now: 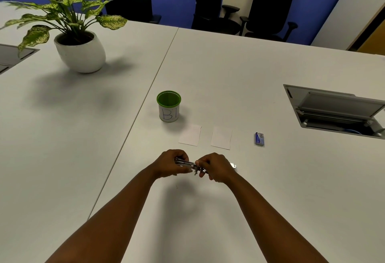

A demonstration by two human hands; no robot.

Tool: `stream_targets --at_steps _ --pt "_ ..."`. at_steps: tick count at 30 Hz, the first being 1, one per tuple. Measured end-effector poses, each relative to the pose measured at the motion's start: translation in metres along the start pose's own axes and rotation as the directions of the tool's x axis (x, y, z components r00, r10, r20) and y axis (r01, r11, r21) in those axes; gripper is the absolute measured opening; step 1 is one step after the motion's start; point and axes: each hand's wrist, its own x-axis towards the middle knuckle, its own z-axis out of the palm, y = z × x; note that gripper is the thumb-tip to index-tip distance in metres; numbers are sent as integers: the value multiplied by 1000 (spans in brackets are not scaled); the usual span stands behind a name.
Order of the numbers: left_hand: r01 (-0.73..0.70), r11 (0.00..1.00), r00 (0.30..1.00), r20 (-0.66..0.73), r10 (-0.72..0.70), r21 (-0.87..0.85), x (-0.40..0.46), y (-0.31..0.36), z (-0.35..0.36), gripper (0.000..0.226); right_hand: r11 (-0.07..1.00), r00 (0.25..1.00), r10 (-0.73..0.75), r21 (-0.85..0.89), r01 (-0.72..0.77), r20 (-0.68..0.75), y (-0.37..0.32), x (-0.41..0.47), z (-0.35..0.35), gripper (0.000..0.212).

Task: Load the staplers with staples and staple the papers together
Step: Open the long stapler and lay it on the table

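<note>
A small metal stapler point(188, 164) is held just above the white table point(270, 190), between both hands. My left hand point(169, 164) grips its left end with curled fingers. My right hand point(216, 167) pinches its right part, and a metal tip sticks out past that hand. Most of the stapler is hidden by fingers. Two small white papers, one point(190, 135) on the left and one point(221, 137) on the right, lie side by side beyond the hands. A small blue staple box point(259, 138) lies to the right of the papers.
A green-rimmed cup point(168, 106) marked "B1" stands behind the left paper. A potted plant point(80, 51) sits at the far left. An open cable hatch point(337, 110) is set into the table at the right. Black office chairs point(268, 8) line the far edge.
</note>
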Motion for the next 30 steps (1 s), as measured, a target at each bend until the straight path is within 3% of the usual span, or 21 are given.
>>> stream_targets --at_steps 8,30 --pt "92 994 995 -31 -94 -55 5 3 8 20 995 999 -27 -100 25 -20 3 4 4 28" --pt "-32 999 999 -40 32 -5 4 -3 5 17 994 998 -30 -104 24 -54 9 5 12 28"
